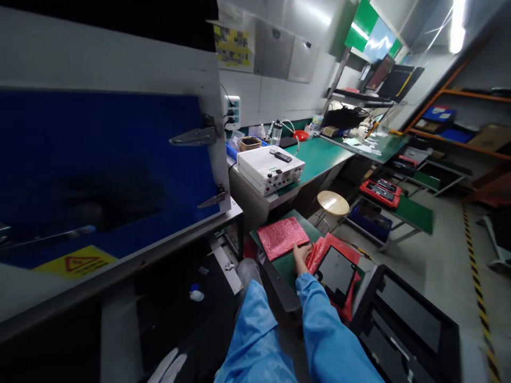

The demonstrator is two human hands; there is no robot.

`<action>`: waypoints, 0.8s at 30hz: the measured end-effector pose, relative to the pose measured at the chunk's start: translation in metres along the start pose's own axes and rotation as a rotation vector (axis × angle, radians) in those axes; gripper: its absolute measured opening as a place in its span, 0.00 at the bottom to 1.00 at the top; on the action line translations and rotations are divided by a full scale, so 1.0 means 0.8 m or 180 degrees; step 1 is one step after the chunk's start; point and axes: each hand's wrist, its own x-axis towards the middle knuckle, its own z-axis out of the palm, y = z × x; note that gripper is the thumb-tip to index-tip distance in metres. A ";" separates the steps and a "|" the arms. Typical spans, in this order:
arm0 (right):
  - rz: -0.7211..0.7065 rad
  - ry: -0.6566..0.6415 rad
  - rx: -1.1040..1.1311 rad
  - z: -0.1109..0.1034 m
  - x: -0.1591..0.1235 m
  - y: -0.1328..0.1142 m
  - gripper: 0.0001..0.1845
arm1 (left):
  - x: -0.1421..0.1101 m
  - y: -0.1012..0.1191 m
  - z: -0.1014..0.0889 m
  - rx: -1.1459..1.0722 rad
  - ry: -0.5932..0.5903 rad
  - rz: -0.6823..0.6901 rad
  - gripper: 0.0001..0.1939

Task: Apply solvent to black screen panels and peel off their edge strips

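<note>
My right hand [301, 256], in a blue sleeve, reaches over the small green-topped table [286, 270]. Its thumb and fingers look spread apart at the near right edge of a flat red bubble-wrap bag [282, 237]. Just right of the fingers lies a crumpled pile of red bubble wrap [318, 254]. On that wrap rests a tablet-like panel [336, 271] with a grey face and black frame. Whether the fingertips touch the wrap is hard to make out. My left hand is out of view.
A blue cabinet door [99, 159] with metal latches fills the left. Ahead, a white instrument box [270, 167] stands on a green bench [325, 152]. A round stool [332, 203] stands beyond the table. Black framed panels [411, 314] lie close on the right.
</note>
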 end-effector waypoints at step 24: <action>-0.1517 -0.0602 -0.1811 0.059 -0.063 0.058 0.32 | 0.130 0.025 0.099 0.0396 -0.1302 0.0097 0.30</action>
